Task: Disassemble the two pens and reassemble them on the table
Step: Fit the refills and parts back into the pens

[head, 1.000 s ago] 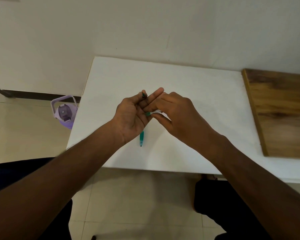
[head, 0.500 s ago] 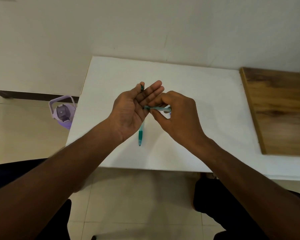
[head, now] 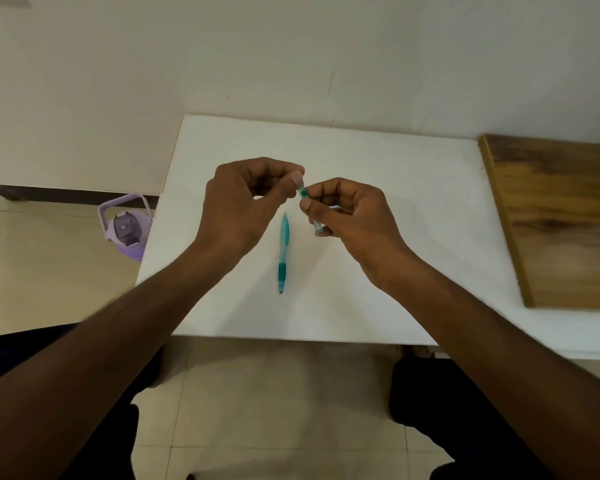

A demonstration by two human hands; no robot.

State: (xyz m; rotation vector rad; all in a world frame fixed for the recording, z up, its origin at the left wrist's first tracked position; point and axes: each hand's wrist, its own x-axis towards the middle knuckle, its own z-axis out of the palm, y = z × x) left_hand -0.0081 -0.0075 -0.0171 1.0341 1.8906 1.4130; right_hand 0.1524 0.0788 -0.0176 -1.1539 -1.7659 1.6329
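The held pen (head: pixel 305 198) hangs above the white table (head: pixel 395 188), pinched by the left hand (head: pixel 246 202) at its 11 o'clock end and the right hand (head: pixel 350 216) lower down. It's probably being twisted or pulled; keep both grips coaxial. A second pen (head: pixel 283 252) lies at 7 o'clock.

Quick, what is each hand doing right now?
Left hand: fingers pinched on the top end of the held pen.
Right hand: fingers closed around the same pen.

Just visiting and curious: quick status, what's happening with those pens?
Left hand and right hand pinch one translucent teal pen above white table. Second teal plastic pen lies flat between them. Nothing obstructing.
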